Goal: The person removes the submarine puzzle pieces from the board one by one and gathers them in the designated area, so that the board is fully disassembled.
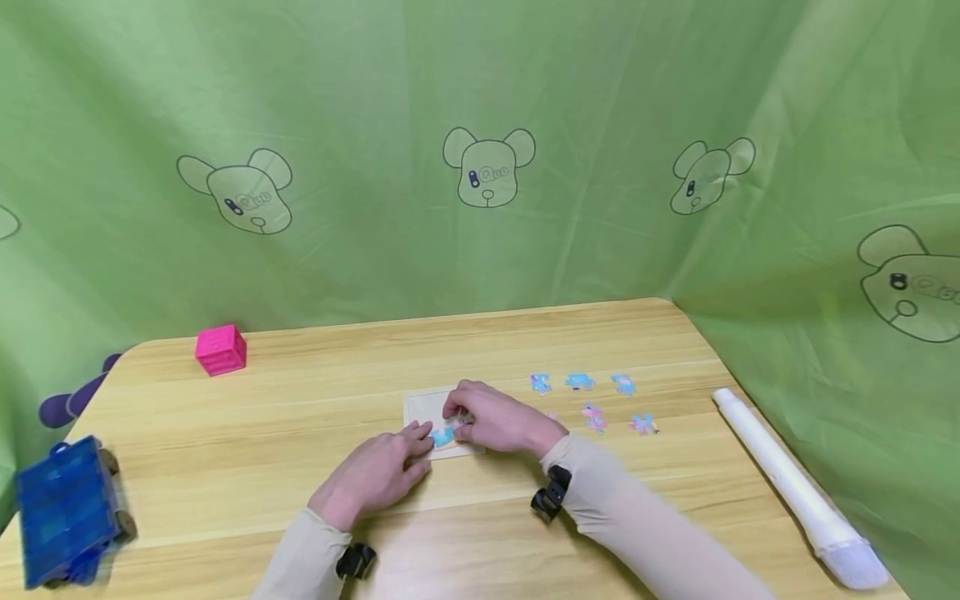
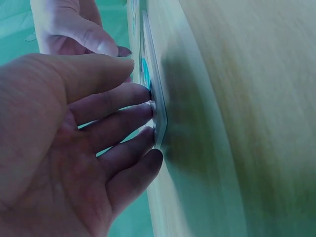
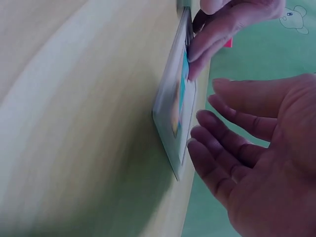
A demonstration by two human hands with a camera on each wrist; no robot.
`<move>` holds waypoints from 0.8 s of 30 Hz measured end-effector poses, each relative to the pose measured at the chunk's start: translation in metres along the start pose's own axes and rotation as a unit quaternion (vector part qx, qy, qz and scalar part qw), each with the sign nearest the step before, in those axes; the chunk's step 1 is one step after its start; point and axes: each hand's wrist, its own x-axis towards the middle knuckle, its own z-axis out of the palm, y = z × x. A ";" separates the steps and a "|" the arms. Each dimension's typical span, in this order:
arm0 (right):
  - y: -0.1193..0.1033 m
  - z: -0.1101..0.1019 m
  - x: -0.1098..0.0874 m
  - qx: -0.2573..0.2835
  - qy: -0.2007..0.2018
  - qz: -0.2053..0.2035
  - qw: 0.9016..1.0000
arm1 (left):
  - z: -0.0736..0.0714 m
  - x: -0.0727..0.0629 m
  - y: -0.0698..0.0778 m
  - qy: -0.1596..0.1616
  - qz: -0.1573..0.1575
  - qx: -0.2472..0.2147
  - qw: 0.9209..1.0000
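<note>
A white puzzle board lies flat on the wooden table, with blue puzzle pieces joined along its near part. My left hand rests its fingertips on the board's left side, fingers fairly straight. Over the board's right side is my right hand, which hides part of the pieces in the head view. In the right wrist view its fingers are loosely bent, thumb apart from them, and I see nothing held. The board's raised edge shows below them.
Several loose puzzle pieces lie right of the board, one partly behind my right hand. A pink cube sits back left, a blue toy cart at the left edge. Along the right edge lies a white tube. Green curtain hangs behind.
</note>
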 end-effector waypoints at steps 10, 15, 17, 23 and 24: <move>-0.002 0.009 0.004 -0.027 -0.013 0.003 1.000 | 0.000 0.001 -0.001 -0.001 0.004 -0.005 1.000; -0.006 0.011 0.004 -0.028 -0.016 0.010 0.999 | 0.000 0.000 -0.001 -0.006 0.003 -0.003 1.000; -0.007 0.013 0.004 -0.026 -0.016 0.010 0.999 | 0.000 0.000 -0.002 -0.008 0.002 -0.004 1.000; -0.009 0.018 0.007 0.001 -0.007 0.016 1.000 | 0.000 0.001 -0.004 -0.011 0.004 -0.015 1.000; -0.009 0.018 0.007 0.003 -0.004 0.018 1.000 | -0.001 0.001 -0.004 -0.012 0.005 -0.016 1.000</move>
